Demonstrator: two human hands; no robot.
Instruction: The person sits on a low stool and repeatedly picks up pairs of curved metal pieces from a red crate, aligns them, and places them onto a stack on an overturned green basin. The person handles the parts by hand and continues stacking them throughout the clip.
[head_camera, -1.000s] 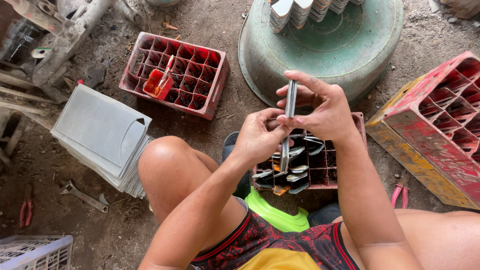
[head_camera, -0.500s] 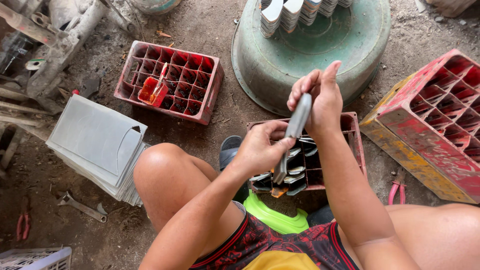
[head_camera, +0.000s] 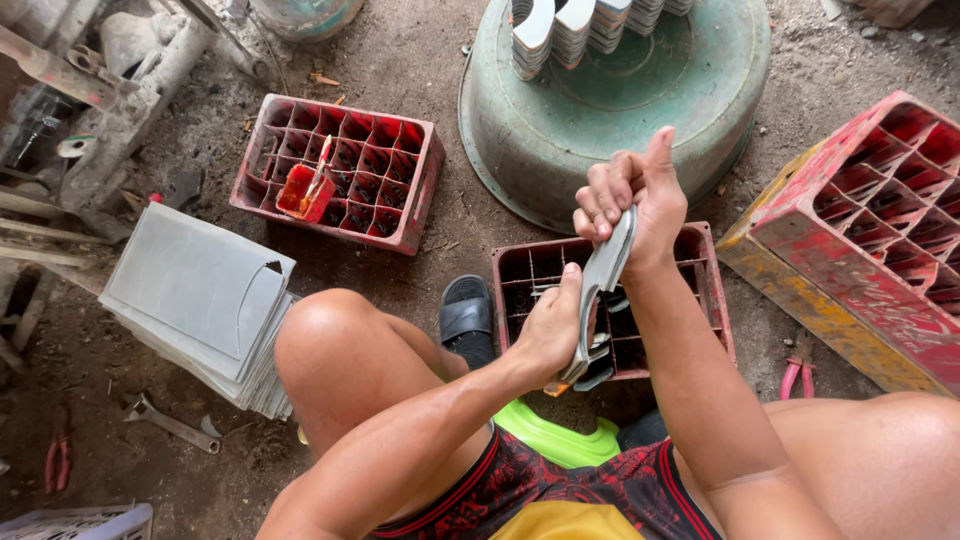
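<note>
Spanning both hands, a curved grey metal strip (head_camera: 603, 285) tilts above the dark red crate (head_camera: 712, 300), between the far green basin (head_camera: 700, 110) and near knees. Left hand (head_camera: 548, 330) clamps its lower end; right hand (head_camera: 632, 195) wraps the top, thumb raised.

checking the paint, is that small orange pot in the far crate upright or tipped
Tipped: the small orange pot leans sideways across the red plastic crate cells.

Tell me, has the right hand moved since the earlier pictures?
Yes. The right hand has gone up and away from the body, toward the green basin, with the grey metal strip.
</note>
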